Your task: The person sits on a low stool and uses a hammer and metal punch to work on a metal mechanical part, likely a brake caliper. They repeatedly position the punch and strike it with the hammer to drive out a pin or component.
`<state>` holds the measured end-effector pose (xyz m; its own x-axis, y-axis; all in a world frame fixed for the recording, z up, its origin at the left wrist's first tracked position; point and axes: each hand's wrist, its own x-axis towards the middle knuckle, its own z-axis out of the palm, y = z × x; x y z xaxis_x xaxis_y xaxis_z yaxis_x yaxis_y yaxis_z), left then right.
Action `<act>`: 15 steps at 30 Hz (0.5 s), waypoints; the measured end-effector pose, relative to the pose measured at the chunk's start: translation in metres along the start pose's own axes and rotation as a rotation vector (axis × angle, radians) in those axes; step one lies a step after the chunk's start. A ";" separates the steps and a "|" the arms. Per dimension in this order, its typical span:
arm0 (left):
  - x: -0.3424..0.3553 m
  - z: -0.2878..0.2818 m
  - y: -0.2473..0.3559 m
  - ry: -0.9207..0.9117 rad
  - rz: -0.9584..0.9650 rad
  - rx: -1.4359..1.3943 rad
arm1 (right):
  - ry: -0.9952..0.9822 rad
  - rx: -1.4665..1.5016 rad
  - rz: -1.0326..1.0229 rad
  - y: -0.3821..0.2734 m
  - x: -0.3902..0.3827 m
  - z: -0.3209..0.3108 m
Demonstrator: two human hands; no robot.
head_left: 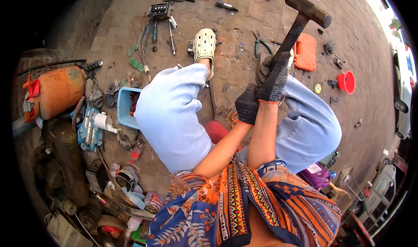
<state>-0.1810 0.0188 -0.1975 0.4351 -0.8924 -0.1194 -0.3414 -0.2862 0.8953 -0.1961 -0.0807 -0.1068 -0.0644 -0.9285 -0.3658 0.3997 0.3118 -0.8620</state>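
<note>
My right hand, in a dark glove with an orange cuff, grips the handle of a large hammer raised toward the upper right. My left hand, gloved alike, is closed just left of and below it; whatever it holds is hidden. A long dark metal bar lies on the ground between my bent legs. Orange-handled scissors or pliers lie by my left hand. Beyond the hands are dark-handled pliers, and my left foot in a cream clog rests on the pavement.
Around me lie an orange case, red cup, wired circuit unit, screwdrivers, a blue tub, an orange cylinder and a pile of parts at left. A purple container is at right; parked cars line the far right.
</note>
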 end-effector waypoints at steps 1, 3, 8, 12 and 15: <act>0.015 -0.002 0.012 0.059 0.079 -0.011 | -0.018 0.027 -0.051 -0.007 0.004 0.006; 0.041 -0.003 0.026 0.171 0.216 -0.043 | 0.000 0.055 -0.162 -0.020 0.008 0.023; 0.088 0.002 0.018 0.249 0.292 -0.029 | -0.024 0.104 -0.274 -0.014 0.034 0.041; 0.067 0.034 -0.091 -0.129 -0.196 0.152 | 0.139 -0.050 -0.018 0.120 0.068 0.006; 0.031 0.045 -0.139 -0.436 -0.468 0.326 | -0.060 -1.317 0.235 0.251 0.096 -0.054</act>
<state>-0.1582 0.0154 -0.3450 0.2480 -0.6892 -0.6808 -0.4616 -0.7019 0.5425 -0.1513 -0.0807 -0.3766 -0.0622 -0.8232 -0.5643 -0.7795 0.3931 -0.4876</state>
